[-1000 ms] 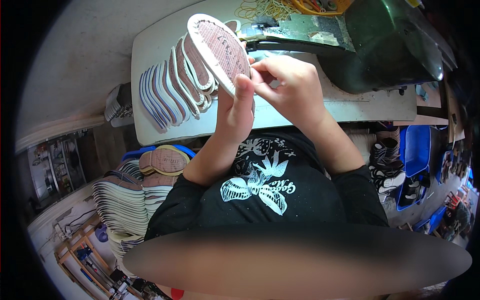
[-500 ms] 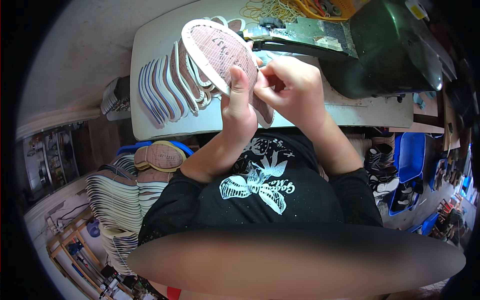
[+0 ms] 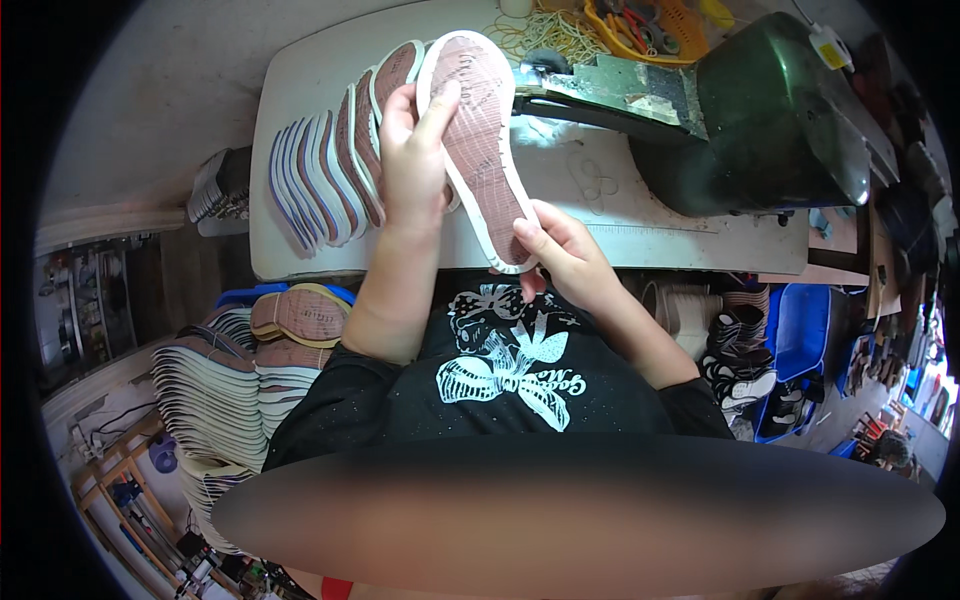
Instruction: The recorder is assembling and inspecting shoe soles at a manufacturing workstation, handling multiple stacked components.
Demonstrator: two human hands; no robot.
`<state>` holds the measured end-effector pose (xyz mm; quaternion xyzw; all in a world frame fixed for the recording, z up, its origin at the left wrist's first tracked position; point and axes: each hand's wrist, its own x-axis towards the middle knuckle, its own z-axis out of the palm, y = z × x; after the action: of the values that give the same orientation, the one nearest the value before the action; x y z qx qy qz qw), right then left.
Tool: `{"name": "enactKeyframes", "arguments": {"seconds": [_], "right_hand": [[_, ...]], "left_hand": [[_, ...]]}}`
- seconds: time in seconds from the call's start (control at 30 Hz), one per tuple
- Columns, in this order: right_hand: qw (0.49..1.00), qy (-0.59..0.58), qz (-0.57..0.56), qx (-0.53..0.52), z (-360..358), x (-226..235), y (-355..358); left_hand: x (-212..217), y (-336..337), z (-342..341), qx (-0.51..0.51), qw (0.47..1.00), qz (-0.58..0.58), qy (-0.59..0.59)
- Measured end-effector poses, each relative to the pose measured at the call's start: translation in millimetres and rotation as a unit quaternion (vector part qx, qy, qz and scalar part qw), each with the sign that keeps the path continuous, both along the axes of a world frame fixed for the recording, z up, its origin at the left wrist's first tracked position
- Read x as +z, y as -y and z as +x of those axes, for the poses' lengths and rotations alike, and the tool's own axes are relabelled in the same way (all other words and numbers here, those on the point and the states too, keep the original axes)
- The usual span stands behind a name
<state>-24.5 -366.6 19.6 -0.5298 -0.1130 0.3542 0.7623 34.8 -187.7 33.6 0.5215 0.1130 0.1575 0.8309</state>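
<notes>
A brown shoe sole piece with a white rim is stretched between my two hands above the table's front part, its printed face turned up. My left hand grips its far, wider end, thumb on top and fingers at the left edge. My right hand pinches the near end, thumb on the face and fingers beneath. Just left of the held sole, a leaning row of similar soles with white and blue edges lies on the white table; my left hand partly covers its right end.
A dark green machine with a long arm stands at the right. Behind it are an orange basket of tools and tangled yellow cord. Tall stacks of soles rise at lower left. Blue crates and shoes sit at right.
The sole has swung from tilted and foreshortened to lengthwise toward me. My left hand has shifted left and up to the far end; my right hand has come down to the near end.
</notes>
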Motion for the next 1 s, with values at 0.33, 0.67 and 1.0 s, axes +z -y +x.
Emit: {"name": "enactKeyframes", "arguments": {"seconds": [0.33,0.67,1.0], "right_hand": [[0.996,-0.026,0.016,-0.082,17.2,-11.7,2.8],[0.975,-0.06,0.065,-0.205,71.6,-5.4,-19.4],[0.992,-0.05,0.116,0.009,35.9,-17.6,-83.0]], "left_hand": [[-30.2,-8.5,58.9,0.022,0.966,0.258,-0.019],[-31.6,-18.7,122.2,0.039,0.881,0.468,-0.051],[-4.0,-215.5,-1.4,0.153,0.876,0.404,-0.216]]}}
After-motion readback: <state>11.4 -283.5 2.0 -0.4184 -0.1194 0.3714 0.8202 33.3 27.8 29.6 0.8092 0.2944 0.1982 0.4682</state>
